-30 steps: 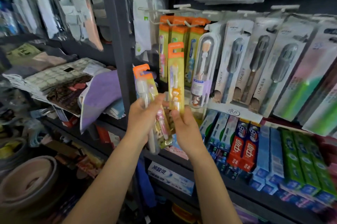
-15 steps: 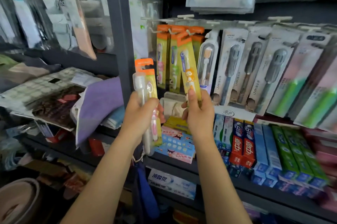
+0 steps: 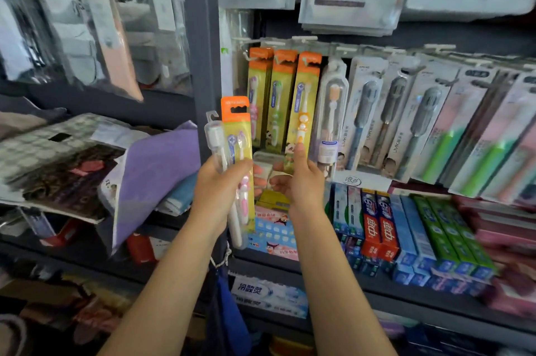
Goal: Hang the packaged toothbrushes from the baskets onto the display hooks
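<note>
The left hand [image 3: 222, 187] had a closed grip round 2 packaged toothbrushes held upright together: a clear tube pack [image 3: 218, 149] with a white brush on the left, and an orange-topped yellow pack [image 3: 239, 135] with a pink brush just beside it on the right. The right hand [image 3: 300, 181] reached up to a third orange-and-yellow pack [image 3: 304, 106] that hung from a display hook [image 3: 307, 59]; its thumb lay against the pack's lower front, the other fingers were curled behind, and whether they truly pinched the card could not be told. That pack carried an orange-handled brush and hung as the rightmost of 3 matching packs, next to the middle pack [image 3: 280, 100] and the leftmost pack [image 3: 258, 94]. To its right hung a clear pack with an orange-headed brush [image 3: 332, 112], then a row of grey boxed toothbrushes [image 3: 391, 118] and green-and-pink ones [image 3: 475, 135]. Below the hooks, toothpaste boxes [image 3: 380, 228] stood packed on a dark shelf [image 3: 377, 294]. Left of the grey upright post [image 3: 200, 36], a purple cloth [image 3: 150, 173] lay folded over other stacked goods.
</note>
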Demonstrator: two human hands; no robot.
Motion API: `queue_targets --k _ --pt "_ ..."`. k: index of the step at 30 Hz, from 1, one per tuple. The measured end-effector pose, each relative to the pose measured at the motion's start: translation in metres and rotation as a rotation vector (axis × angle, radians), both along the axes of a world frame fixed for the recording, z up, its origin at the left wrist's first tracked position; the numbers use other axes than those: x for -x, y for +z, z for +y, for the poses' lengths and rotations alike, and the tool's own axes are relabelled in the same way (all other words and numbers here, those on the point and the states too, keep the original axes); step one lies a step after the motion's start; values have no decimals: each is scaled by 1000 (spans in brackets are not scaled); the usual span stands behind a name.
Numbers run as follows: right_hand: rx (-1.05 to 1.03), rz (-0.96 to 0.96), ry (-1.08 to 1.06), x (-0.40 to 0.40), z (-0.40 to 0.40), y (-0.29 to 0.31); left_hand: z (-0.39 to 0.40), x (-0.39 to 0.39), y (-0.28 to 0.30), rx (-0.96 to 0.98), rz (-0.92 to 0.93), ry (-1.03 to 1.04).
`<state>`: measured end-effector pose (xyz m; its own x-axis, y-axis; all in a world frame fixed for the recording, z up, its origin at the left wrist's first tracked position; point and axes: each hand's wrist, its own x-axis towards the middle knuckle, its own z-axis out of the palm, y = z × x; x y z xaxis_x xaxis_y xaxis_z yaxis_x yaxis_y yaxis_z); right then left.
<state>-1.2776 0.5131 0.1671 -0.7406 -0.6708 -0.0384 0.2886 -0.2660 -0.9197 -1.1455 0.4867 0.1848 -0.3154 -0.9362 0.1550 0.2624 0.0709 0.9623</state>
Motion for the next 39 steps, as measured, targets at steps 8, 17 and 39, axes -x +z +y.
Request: queue_targets --k 8,17,39 --pt "-51 -11 14 0 -2 4 -2 -6 -4 -27 43 -16" --pt "-156 53 268 -7 23 -22 -3 -8 -4 -44 -9 2" --pt "-9 454 28 -4 36 23 -7 -12 13 71 22 -263"
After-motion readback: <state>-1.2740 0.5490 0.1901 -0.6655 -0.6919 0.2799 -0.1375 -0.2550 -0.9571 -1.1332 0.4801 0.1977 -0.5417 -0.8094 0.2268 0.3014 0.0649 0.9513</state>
